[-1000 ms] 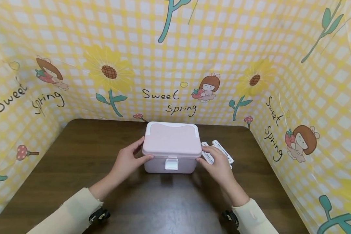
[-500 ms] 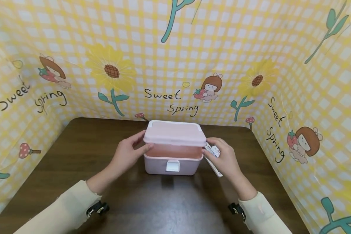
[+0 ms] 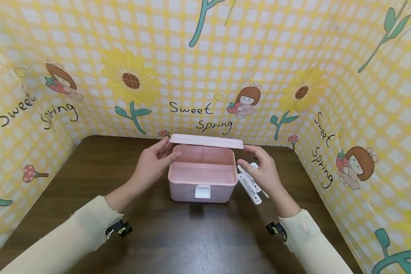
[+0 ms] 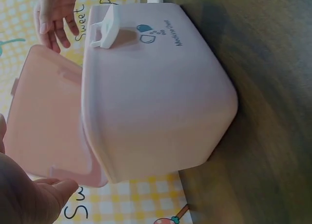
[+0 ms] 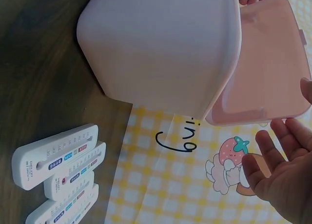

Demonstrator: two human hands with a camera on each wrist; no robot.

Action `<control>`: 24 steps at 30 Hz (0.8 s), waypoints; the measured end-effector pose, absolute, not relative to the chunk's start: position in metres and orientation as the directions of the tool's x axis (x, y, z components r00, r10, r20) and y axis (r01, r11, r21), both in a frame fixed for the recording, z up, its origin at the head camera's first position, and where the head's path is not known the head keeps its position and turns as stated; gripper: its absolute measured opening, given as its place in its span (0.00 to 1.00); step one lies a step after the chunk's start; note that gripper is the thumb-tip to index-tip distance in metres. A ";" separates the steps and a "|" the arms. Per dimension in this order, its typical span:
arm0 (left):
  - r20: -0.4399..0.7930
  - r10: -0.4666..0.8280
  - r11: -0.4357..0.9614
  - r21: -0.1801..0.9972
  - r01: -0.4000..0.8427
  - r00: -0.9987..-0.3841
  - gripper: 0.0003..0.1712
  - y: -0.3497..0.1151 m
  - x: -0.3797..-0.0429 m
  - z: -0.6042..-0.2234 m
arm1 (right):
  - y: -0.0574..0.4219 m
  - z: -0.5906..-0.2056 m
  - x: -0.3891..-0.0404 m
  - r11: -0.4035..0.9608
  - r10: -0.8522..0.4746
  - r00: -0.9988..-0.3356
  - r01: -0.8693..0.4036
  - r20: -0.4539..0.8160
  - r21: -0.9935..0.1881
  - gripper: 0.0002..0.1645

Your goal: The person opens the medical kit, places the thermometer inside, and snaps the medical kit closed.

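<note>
Your lid (image 3: 207,140) has swung up, exposing dividers (image 3: 204,164) in the pink box (image 3: 185,193) on the table (image 3: 198,243); left hand (image 3: 152,160) and right hand (image 3: 262,167) spread at the lid's ends, white cassettes (image 5: 56,155) beside the box.

A person's left hand (image 3: 151,161) and right hand (image 3: 265,171) are at either end of the raised lid (image 3: 207,141) of a pink, divided box (image 3: 185,192) on a dark wooden table (image 3: 198,247). White strips (image 3: 249,189) lie just right of it; a yellow-checked backdrop (image 3: 191,76) rises behind.
</note>
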State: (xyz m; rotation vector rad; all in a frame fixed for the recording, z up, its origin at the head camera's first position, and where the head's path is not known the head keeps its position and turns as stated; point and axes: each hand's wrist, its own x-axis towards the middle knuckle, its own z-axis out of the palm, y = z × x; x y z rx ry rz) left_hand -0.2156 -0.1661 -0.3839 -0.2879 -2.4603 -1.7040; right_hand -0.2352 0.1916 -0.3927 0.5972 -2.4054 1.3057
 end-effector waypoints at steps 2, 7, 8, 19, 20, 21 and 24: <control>0.215 0.074 0.348 0.910 0.227 -0.974 0.51 -0.165 -0.218 -0.381 | 0.192 -0.392 -0.240 0.472 -0.193 -0.859 -0.504 0.474 -0.723 0.28; 0.234 0.057 0.346 0.907 0.239 -0.971 0.50 -0.162 -0.224 -0.374 | 0.190 -0.389 -0.250 0.428 -0.173 -0.855 -0.513 0.490 -0.744 0.27; 0.232 0.054 0.340 0.910 0.237 -0.971 0.49 -0.161 -0.223 -0.370 | 0.188 -0.386 -0.248 0.422 -0.169 -0.853 -0.516 0.495 -0.745 0.27; 0.286 0.043 0.313 0.906 0.284 -0.957 0.38 -0.159 -0.239 -0.366 | 0.184 -0.389 -0.271 0.425 -0.167 -0.816 -0.566 0.553 -0.707 0.34; 0.292 0.038 0.315 0.904 0.289 -0.956 0.38 -0.160 -0.241 -0.368 | 0.184 -0.389 -0.273 0.427 -0.167 -0.815 -0.567 0.555 -0.705 0.34; 0.299 0.034 0.316 0.902 0.294 -0.954 0.38 -0.161 -0.242 -0.369 | 0.184 -0.390 -0.274 0.432 -0.166 -0.814 -0.567 0.556 -0.701 0.34; 0.313 0.025 0.316 0.898 0.305 -0.949 0.37 -0.161 -0.244 -0.370 | 0.183 -0.391 -0.276 0.446 -0.172 -0.816 -0.565 0.553 -0.694 0.35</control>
